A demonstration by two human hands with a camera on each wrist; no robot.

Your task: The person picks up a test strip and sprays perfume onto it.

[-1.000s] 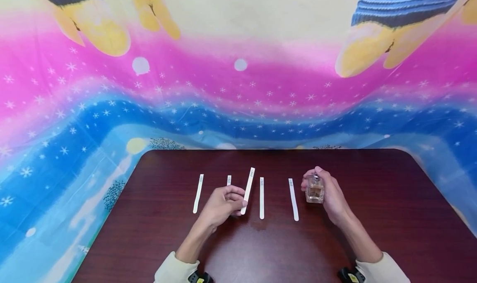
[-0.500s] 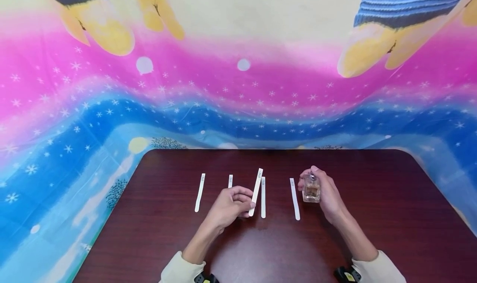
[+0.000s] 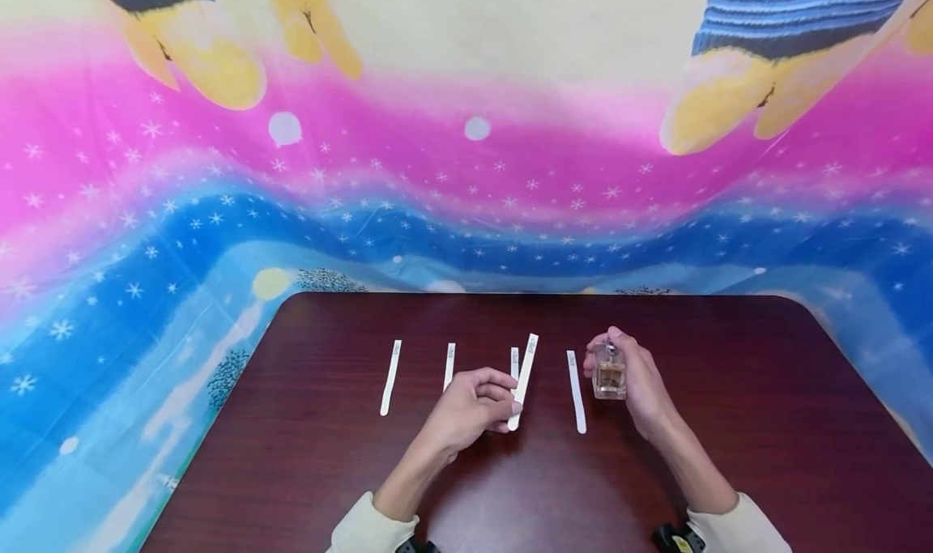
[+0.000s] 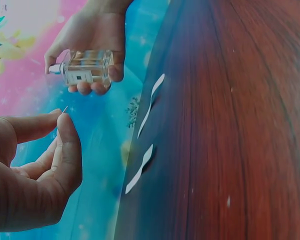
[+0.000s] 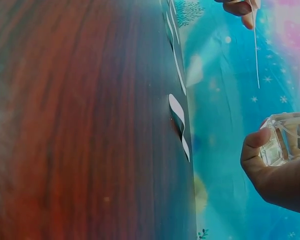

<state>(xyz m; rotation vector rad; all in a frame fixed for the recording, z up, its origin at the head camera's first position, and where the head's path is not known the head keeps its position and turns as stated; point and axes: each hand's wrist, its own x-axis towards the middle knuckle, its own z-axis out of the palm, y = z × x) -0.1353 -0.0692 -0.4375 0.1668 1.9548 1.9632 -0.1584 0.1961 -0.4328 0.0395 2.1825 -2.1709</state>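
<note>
My left hand [image 3: 474, 414] pinches the lower end of a white paper perfume test strip [image 3: 524, 381] between thumb and fingers. The strip tilts up to the right, small print at its top, and overlaps another strip [image 3: 514, 360] lying behind it. In the right wrist view the held strip [image 5: 256, 55] shows edge-on as a thin line. A square clear glass perfume bottle [image 3: 610, 372] stands upright in my right hand [image 3: 647, 383], one finger at its top. The left wrist view shows its label, the amber liquid in the bottle [image 4: 85, 70] and a fingertip at the sprayer.
More strips lie on the dark brown wooden table [image 3: 306, 472]: a far left strip [image 3: 391, 377], a strip partly behind the left hand [image 3: 449, 364], and a right strip [image 3: 577, 391] near the bottle. Behind the table's far edge hangs a colourful printed cloth [image 3: 452, 164].
My left hand has moved right with its strip, passing in front of the middle strip and nearer the bottle. The right hand with the bottle shifted slightly left, then stayed still.
</note>
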